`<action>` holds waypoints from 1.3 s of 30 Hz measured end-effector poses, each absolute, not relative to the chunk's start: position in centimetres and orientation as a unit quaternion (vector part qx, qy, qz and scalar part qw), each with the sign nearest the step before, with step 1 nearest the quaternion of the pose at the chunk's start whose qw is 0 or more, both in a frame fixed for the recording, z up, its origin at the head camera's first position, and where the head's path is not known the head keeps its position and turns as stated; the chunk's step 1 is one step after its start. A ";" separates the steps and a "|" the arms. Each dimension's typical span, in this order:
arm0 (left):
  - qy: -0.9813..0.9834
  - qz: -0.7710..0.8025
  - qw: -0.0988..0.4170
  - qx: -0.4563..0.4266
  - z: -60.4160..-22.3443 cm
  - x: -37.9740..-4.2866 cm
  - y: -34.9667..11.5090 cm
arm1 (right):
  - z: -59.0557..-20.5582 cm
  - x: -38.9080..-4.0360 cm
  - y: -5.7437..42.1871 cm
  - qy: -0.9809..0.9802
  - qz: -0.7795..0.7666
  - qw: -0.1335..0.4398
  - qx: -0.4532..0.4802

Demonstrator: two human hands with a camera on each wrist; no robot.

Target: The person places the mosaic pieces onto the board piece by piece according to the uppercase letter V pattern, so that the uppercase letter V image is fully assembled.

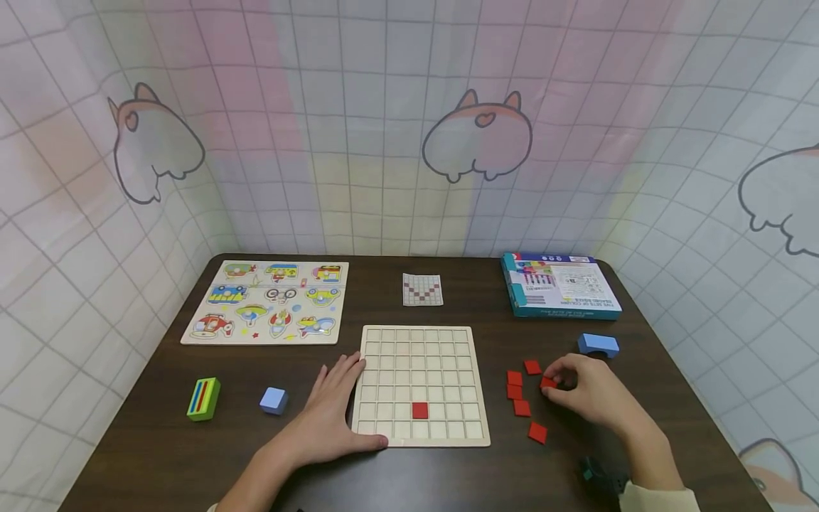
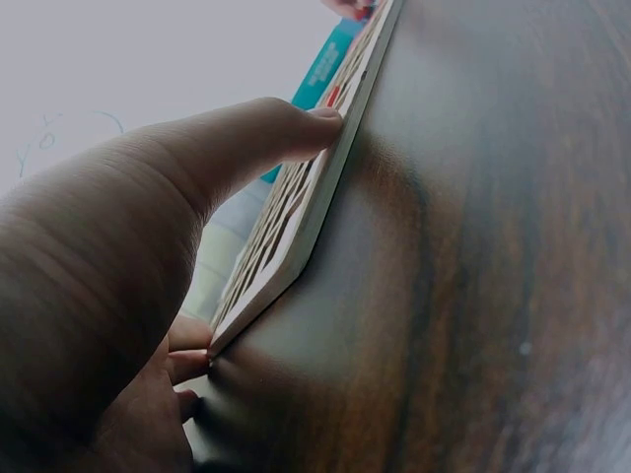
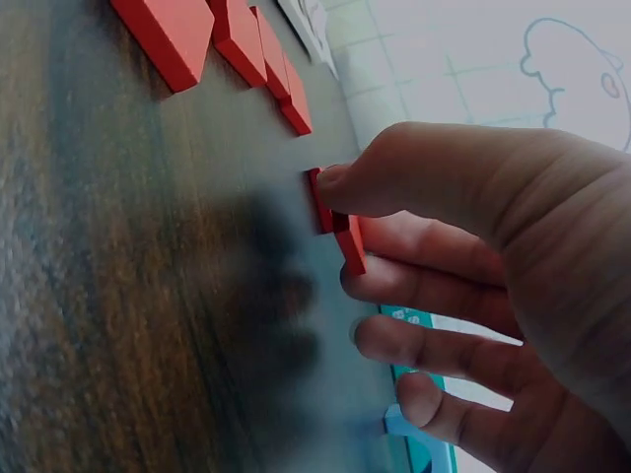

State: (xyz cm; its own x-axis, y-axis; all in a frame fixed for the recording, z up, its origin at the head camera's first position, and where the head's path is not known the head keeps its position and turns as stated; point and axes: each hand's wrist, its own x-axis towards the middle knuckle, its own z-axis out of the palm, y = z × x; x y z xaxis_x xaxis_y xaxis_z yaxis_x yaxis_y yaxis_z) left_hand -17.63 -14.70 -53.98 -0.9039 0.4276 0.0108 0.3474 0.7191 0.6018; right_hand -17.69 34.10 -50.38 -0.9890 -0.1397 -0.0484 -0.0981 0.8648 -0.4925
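A pale wooden grid board [image 1: 446, 395] lies mid-table, with one red square tile [image 1: 419, 410] in a cell of its second row from the front. Along the board's left edge rests my left hand [image 1: 326, 423], fingers fairly straight and thumb on the front edge; the left wrist view shows that thumb [image 2: 266, 138] against the rim. To the right of the board, my right hand [image 1: 591, 391] pinches a red square tile [image 3: 350, 244] between thumb and fingertips, at the table. Several loose red tiles [image 1: 521, 408] lie between that hand and the board.
Behind the board lies a paper pattern card [image 1: 422, 290]. A vehicle puzzle board [image 1: 265, 302] is at back left, a teal box [image 1: 563, 286] at back right. Blue blocks [image 1: 274, 400] and a green striped block [image 1: 203, 399] sit around. A dark object [image 1: 598, 475] is by the right wrist.
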 end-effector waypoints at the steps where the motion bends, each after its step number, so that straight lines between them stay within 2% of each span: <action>1: 0.925 0.311 0.065 0.210 -54.0 -17.6 -14.7 | -50.4 -17.7 34.0 0.965 -0.253 0.040 -0.062; 19: 0.925 0.310 0.058 0.211 -54.1 -17.6 -14.7 | -50.1 -17.9 32.2 0.963 -0.258 0.010 -0.077; 32: 0.928 0.304 0.064 0.206 -54.2 -17.4 -14.6 | -49.7 -18.5 29.5 0.960 -0.251 -0.009 -0.125; 39: 0.927 0.305 0.063 0.207 -54.2 -17.5 -14.6 | -49.9 -18.7 27.5 0.950 -0.272 0.001 -0.152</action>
